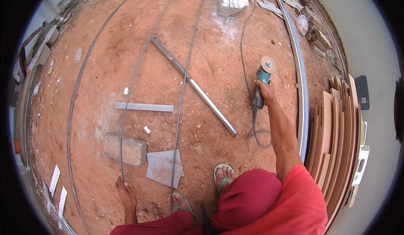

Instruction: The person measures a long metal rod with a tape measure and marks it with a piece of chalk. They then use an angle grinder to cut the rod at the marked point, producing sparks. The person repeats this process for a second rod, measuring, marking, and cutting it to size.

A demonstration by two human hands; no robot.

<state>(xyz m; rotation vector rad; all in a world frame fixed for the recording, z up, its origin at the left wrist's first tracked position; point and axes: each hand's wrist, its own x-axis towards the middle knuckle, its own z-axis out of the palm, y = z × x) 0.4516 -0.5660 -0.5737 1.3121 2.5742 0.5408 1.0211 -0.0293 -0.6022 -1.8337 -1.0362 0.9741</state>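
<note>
My right hand (267, 92) is wrapped round the body of a teal and black angle grinder (263, 76), held out to the right with its disc pointing away from me. The grinder's cord runs off from its rear end. Low on the left, my left hand (127, 196) is closed at the near end of a thin steel rod (121, 144). That rod lies across a concrete block (125, 149). Beside the block are thin grey plates (162, 169), with a second long rod (180, 113) passing over them.
A metal pipe (206, 97) lies slantwise on the reddish dirt; a flat bar (145, 107) is left of it. Another rod (72, 96) runs along the left. A long metal profile (299, 66) and stacked boards (336, 130) line the right wall. A whitish block (232, 1) stands far off.
</note>
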